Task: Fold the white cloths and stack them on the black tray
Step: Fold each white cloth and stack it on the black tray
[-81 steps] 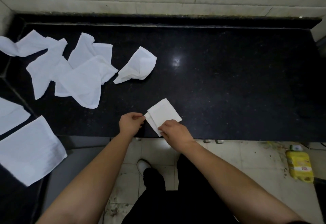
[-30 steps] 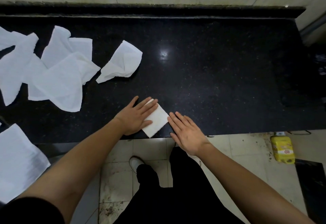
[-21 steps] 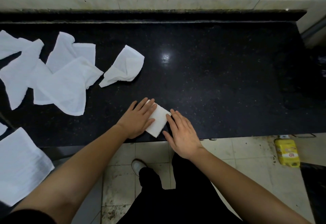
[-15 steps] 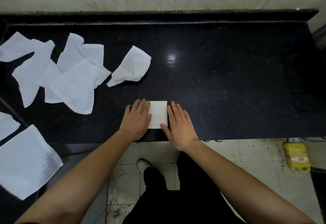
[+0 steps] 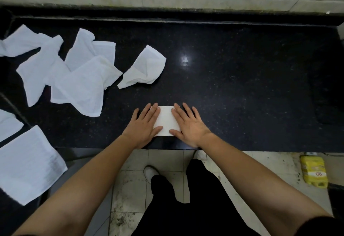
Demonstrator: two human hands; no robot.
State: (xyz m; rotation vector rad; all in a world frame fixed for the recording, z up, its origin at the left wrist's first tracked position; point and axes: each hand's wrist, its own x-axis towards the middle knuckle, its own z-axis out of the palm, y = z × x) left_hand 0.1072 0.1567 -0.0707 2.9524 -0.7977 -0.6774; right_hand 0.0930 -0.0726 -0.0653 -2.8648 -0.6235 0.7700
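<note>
Now both hands are pressing flat, fingers straight, on the folded cloth [image 5: 166,121]. The left hand [image 5: 143,126] is covering its left edge and the right hand [image 5: 189,126] its right edge, with a strip of white showing between them. The cloth is lying on the counter [image 5: 242,87] as a small neat rectangle, so this one is looking finished bar a last smoothing.

Left of it and farther back, a crumpled cloth [image 5: 145,68] is sitting alone. Farther left again, a pile [image 5: 81,85] of several loose cloths is overlapping, none of them folded. Far to its left and nearer the person, two flat cloths [image 5: 26,163] are lying on a lower dark surface; whether that is the tray I cannot tell.

Judging by this, most of the job is waiting: the folded cloth is needing its place on the tray, and the loose ones are needing folding.
</note>
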